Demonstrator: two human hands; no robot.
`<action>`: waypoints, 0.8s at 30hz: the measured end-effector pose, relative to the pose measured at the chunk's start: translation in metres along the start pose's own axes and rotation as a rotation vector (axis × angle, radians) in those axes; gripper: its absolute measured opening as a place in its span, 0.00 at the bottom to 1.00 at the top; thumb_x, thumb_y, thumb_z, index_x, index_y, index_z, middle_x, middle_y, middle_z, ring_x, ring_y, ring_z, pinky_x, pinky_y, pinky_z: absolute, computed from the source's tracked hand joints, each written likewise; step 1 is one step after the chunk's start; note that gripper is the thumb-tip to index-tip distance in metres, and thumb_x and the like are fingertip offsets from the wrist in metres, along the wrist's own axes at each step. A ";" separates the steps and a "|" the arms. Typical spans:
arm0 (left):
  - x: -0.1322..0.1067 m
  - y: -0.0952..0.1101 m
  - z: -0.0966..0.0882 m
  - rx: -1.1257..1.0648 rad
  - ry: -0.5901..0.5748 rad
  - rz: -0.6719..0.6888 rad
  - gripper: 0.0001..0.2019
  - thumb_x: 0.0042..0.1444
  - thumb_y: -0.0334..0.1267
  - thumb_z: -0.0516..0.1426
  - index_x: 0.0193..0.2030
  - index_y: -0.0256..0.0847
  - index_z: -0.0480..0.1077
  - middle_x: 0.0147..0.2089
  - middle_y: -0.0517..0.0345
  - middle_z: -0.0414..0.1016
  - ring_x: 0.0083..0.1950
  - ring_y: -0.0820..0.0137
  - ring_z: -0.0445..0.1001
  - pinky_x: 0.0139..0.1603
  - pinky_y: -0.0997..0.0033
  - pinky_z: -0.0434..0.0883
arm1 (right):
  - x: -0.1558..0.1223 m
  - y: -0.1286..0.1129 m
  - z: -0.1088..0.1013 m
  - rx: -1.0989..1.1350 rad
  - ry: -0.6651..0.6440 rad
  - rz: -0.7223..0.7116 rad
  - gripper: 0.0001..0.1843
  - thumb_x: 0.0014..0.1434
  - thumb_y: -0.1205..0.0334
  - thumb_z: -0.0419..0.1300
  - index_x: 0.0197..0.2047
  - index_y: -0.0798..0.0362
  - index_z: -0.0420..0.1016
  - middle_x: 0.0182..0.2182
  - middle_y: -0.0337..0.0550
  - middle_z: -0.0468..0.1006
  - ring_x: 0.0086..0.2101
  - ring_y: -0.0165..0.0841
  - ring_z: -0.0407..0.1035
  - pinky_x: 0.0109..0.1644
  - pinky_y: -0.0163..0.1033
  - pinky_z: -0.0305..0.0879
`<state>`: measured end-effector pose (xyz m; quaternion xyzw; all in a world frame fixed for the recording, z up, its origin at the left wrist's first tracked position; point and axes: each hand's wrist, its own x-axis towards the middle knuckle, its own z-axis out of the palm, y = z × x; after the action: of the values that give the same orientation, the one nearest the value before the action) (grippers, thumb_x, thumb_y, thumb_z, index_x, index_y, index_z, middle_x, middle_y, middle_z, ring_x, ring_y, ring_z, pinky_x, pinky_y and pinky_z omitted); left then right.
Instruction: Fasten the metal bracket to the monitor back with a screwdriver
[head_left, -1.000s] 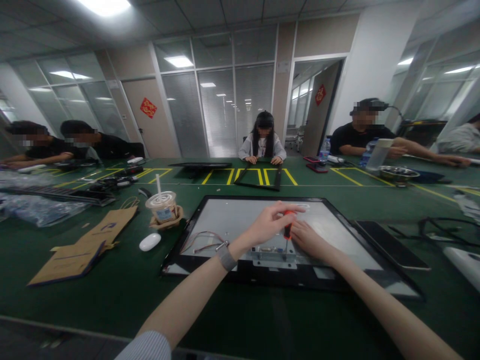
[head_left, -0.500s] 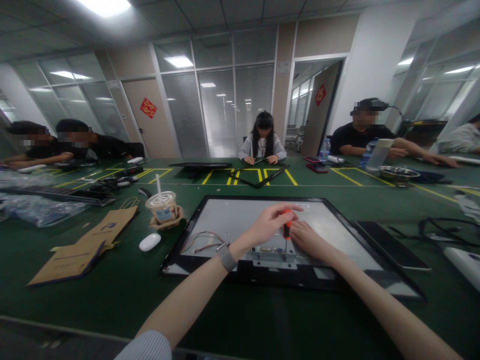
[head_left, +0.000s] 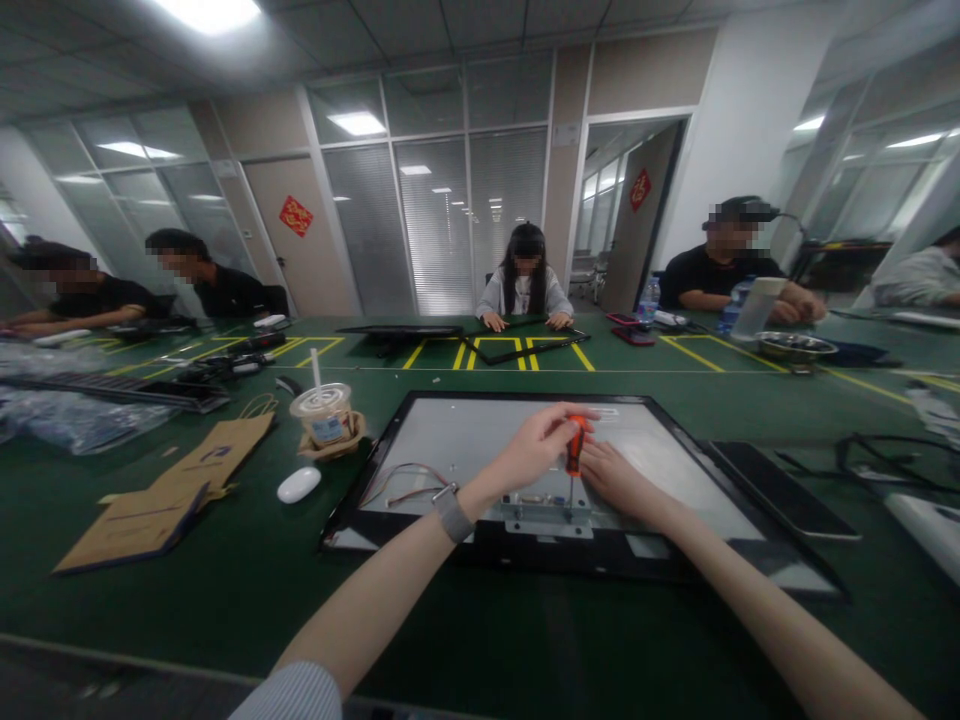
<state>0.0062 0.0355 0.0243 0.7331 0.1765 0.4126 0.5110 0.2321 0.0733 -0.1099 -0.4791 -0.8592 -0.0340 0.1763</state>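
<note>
My left hand (head_left: 541,442), with a grey-banded watch (head_left: 454,514) at the wrist, is closed on the top of a screwdriver (head_left: 577,447) with an orange and black handle. The screwdriver stands upright, its shaft reaching down to a metal bracket (head_left: 545,518) at the near edge of a flat display panel (head_left: 465,430). Close against the lower handle is my right hand (head_left: 619,480), fingers together and curled; their tips are partly hidden. The panel lies flat, grey back up, inside a black border. A thin cable (head_left: 409,488) lies loose on its left part.
Left of the panel are a drink cup (head_left: 326,415) in a cardboard holder, a white mouse (head_left: 298,485) and a brown paper bag (head_left: 184,475). A black slab (head_left: 780,490) and dark cables (head_left: 885,455) lie right. Several people sit around the green table (head_left: 465,640).
My hands stay nearly in place; the screwdriver handle's visible side differs slightly. Opposite, a person has shifted a black frame. One person at left sits more upright; another at right has drawn an arm in.
</note>
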 end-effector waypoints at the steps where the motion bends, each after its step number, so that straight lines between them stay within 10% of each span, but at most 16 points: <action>1: 0.000 -0.001 0.000 -0.019 -0.003 -0.010 0.16 0.67 0.43 0.54 0.53 0.37 0.75 0.43 0.49 0.75 0.46 0.65 0.73 0.50 0.64 0.70 | 0.000 0.000 -0.001 0.007 -0.006 0.001 0.22 0.66 0.67 0.47 0.58 0.47 0.75 0.59 0.51 0.75 0.59 0.44 0.66 0.62 0.58 0.63; 24: -0.002 0.004 -0.001 0.148 -0.030 0.066 0.15 0.68 0.37 0.53 0.56 0.40 0.77 0.49 0.49 0.77 0.49 0.65 0.74 0.52 0.63 0.71 | 0.000 0.004 0.002 0.012 0.005 0.007 0.23 0.66 0.67 0.47 0.60 0.50 0.73 0.58 0.54 0.75 0.58 0.46 0.67 0.62 0.62 0.62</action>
<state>0.0030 0.0330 0.0270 0.7803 0.1746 0.4041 0.4443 0.2346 0.0759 -0.1124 -0.4808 -0.8573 -0.0296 0.1816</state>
